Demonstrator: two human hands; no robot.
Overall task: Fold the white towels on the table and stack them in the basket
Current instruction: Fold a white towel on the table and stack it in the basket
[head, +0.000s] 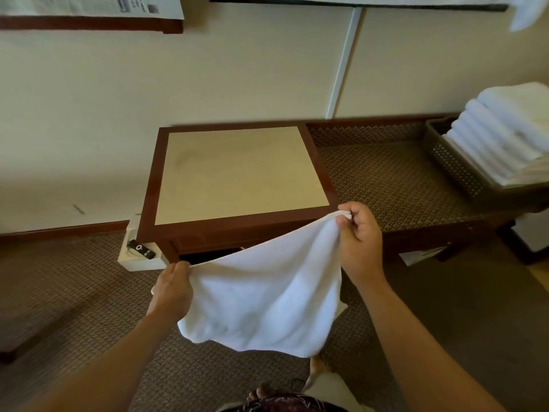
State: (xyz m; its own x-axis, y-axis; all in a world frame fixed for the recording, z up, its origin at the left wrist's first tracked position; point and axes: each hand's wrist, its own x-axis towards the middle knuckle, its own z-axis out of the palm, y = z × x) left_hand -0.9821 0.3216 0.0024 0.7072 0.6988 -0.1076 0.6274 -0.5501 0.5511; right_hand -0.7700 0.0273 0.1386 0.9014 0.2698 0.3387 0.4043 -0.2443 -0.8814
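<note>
Both hands up in front of the near edge of the surface (237, 171), a white towel (267, 295) slung between them in mid-air, sagging in the middle, bottom edge hanging free above the carpet (74, 292). Left hand (173, 288) has fingers curled over the towel's left top corner, low and nearer the camera. Right hand (361, 233) sits higher and to the right, thumb and fingers pinching the other corner, two layered edges visible at the pinch. Towel touches nothing but the hands; it overlaps the near right corner of the surface in view only. Surface is a dark wood frame with a pale inset panel, bare on top. Far right: a brown perforated basket (454, 165) on a long low bench (386, 173) with a patterned top, holding a stack of folded white towels (502, 132) that rises above its rim. Left of the surface, low by the wall: a white box (133, 260) with a black remote (141, 249) lying on it.
</note>
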